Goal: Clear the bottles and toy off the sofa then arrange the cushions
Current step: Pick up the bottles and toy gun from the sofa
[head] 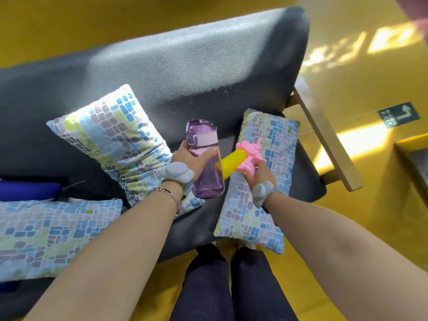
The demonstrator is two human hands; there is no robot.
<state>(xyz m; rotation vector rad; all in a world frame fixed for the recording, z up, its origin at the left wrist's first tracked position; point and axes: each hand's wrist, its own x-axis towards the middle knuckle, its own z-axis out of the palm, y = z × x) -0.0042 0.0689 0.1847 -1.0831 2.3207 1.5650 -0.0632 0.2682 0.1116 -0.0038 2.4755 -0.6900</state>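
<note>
My left hand (193, 162) grips a clear purple bottle (206, 167) with a lilac lid, held above the seat of the dark grey sofa (176, 72). My right hand (259, 169) holds a pink and yellow toy (240, 157) by its pink end, just over the right cushion (261, 181). Three cushions with a blue, green and grey mosaic print lie on the sofa: one leaning at the middle (111, 140), one flat at the left front (53, 235), one at the right. A dark blue object (27, 189) shows at the far left, partly hidden.
The sofa has a wooden armrest (324, 137) on the right. Yellow floor (361, 205) surrounds it, with sunlit patches and a green arrow sign (398, 114). A low table edge (414, 163) is at the far right. My legs (231, 286) stand at the sofa's front edge.
</note>
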